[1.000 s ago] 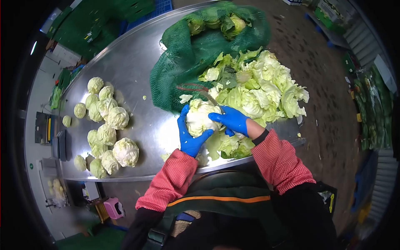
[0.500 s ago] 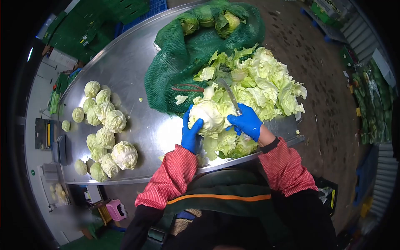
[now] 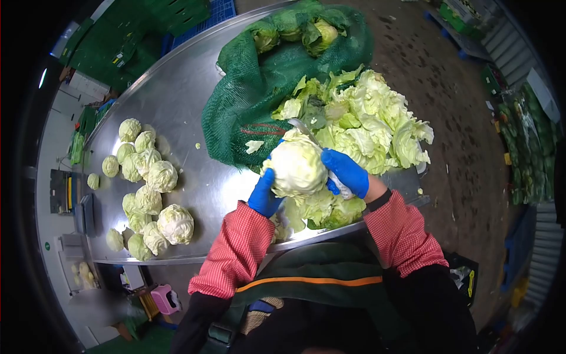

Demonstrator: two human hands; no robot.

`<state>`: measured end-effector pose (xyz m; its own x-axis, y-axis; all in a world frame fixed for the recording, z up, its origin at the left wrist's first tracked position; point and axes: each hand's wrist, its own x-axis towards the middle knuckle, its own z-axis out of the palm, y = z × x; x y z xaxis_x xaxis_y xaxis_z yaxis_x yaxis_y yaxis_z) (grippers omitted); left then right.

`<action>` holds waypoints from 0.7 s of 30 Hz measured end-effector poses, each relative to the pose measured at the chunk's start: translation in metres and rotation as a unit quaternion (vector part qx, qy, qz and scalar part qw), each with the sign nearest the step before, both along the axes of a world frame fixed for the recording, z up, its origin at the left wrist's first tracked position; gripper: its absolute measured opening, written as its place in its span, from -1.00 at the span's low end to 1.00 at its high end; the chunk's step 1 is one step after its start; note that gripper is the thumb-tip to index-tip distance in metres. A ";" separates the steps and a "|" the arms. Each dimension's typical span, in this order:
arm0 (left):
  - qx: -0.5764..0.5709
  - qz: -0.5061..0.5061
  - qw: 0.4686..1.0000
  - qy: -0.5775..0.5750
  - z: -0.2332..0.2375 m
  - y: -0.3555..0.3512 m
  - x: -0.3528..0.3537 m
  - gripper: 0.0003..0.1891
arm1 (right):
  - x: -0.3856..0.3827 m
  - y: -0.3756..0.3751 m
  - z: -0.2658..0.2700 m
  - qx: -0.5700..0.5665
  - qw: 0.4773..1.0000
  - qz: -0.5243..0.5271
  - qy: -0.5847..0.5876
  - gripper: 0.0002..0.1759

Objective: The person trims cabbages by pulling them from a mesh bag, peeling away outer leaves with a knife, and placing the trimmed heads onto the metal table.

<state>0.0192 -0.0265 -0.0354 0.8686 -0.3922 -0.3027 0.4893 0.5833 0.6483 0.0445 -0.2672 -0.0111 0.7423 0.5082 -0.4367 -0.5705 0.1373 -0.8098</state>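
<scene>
My left hand, in a blue glove, is closed around the left side of a pale cabbage head lifted over the table's front edge. In my right hand, also gloved in blue, is a knife. Its curved blade shows at the top of the cabbage, partly hidden behind it, and the handle is covered by my fingers. My right thumb lies close to the cabbage's right side. Loose cabbage leaves are heaped just beyond and to the right, with more beneath my hands.
A green net bag with several cabbages in it lies at the back of the metal table. Several stripped cabbage heads are grouped at the left. Green crates stand beyond the table's far left edge.
The cabbage has been turned in my left hand and now shows a smoother side. The knife blade has moved left, from beside the cabbage to behind its top.
</scene>
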 end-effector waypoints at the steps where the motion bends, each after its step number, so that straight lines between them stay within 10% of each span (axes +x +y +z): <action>1: 0.067 -0.006 0.976 -0.208 0.017 -0.005 0.014 -0.19 | -0.003 0.003 -0.005 0.004 0.999 -0.035 -0.028 -0.25; 4: 0.220 0.000 0.971 0.096 0.037 0.007 0.010 -0.17 | -0.022 0.015 -0.022 -0.054 0.992 -0.080 -0.084 -0.28; 10: 0.411 0.086 0.889 -0.183 -0.041 -0.010 0.009 0.24 | -0.028 0.011 -0.038 -0.341 0.932 0.055 -0.111 -0.47; 12: 0.457 0.086 0.852 -0.239 -0.040 -0.018 0.015 0.21 | -0.032 0.005 -0.030 -0.477 0.826 0.035 -0.298 -0.55; 21: 0.606 -0.052 0.766 -0.208 -0.031 -0.034 0.065 0.27 | -0.012 0.003 -0.012 -0.602 0.665 0.070 -0.437 -0.86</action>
